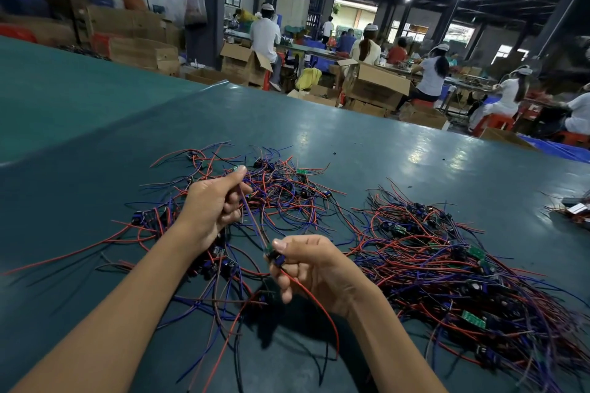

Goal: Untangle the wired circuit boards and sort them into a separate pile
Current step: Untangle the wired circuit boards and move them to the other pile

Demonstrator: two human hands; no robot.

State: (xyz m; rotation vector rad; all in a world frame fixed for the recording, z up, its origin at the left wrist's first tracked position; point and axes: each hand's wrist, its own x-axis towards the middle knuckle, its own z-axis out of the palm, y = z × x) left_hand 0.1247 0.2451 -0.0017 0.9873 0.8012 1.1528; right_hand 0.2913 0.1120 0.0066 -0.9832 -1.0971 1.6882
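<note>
A tangled heap of small circuit boards with red, blue and black wires (277, 191) lies in the middle of the green table (367, 140). To its right is a denser pile of wired boards (463, 268). My right hand (314, 268) grips a small green board (274, 256) between thumb and fingers, and a red wire trails down from it. Wires (252, 220) run taut from that board up to my left hand (214, 204), which pinches their far end above the heap.
A few more parts (574, 209) lie at the table's right edge. Beyond the table's far edge stand open cardboard boxes (376, 86) and several seated workers at benches. The table surface to the left and far side is bare green.
</note>
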